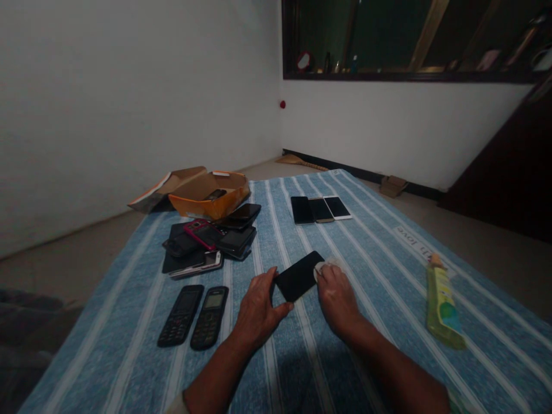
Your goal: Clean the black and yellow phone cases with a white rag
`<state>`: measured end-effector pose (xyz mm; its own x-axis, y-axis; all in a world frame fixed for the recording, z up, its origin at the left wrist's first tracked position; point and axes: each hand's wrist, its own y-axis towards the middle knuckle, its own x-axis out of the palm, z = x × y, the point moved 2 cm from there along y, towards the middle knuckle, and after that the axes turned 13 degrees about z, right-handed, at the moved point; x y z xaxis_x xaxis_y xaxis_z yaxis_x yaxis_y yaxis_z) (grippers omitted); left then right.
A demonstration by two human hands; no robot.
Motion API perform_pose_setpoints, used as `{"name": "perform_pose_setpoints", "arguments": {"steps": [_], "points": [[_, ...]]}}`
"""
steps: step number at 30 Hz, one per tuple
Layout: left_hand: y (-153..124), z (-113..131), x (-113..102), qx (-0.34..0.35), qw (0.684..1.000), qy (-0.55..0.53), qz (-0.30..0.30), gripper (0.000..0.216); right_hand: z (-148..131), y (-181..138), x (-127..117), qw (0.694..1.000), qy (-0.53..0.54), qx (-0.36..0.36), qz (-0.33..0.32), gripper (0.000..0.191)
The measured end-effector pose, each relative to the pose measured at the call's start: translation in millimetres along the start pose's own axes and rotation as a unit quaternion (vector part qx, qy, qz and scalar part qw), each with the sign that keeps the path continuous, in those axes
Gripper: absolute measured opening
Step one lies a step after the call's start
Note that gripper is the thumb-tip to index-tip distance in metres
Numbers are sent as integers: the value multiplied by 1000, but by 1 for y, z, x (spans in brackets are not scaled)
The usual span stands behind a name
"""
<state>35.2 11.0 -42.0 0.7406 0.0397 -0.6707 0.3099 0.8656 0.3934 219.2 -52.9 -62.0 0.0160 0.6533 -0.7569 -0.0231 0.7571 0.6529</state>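
Note:
A black smartphone (297, 277) lies on the striped blue cloth, its screen facing up. My left hand (259, 305) grips the phone's left end, thumb at the near edge and fingers at the far corner. Bunched in my right hand (338, 296) is a whitish cloth (319, 269), pressed against the phone's right end. Left of my left hand, two keypad phones, one dark (181, 316) and one with a pale screen (210, 318), rest side by side.
Several phones are piled (194, 247) before an open orange box (207, 198). Three smartphones (319, 210) form a row farther back. A bottle of yellow-green liquid (443, 305) lies at the right. White walls and a dark window frame (388, 76) stand behind.

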Motion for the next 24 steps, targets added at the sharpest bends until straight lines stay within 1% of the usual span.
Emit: {"name": "perform_pose_setpoints", "arguments": {"steps": [3,5,7,11,14,16,20,22,24], "points": [[0,-1,1,2,1000,1,2,72,-21,-12,4,999,28,-28,17,31],[0,0,1,-1,1000,4,-1,71,-28,-17,4,998,38,-38,19,33],[0,0,1,-3,1000,6,-4,72,-24,-18,2,998,44,-34,10,34],[-1,-1,2,6,1000,6,4,72,-5,-12,-3,998,55,9,-14,34],[-2,-3,3,12,1000,-1,8,72,-7,-11,-2,997,73,10,-17,34],[-2,-3,3,16,1000,-6,6,72,-18,-14,0,996,90,-16,-9,33],[-2,-1,1,27,1000,-14,2,72,-41,-22,3,986,129,-99,27,24],[-2,-1,0,28,999,-17,2,73,-44,-23,1,980,139,-132,44,22],[-3,-1,1,29,999,-21,1,74,-44,-22,-1,978,138,-145,52,22]]}}
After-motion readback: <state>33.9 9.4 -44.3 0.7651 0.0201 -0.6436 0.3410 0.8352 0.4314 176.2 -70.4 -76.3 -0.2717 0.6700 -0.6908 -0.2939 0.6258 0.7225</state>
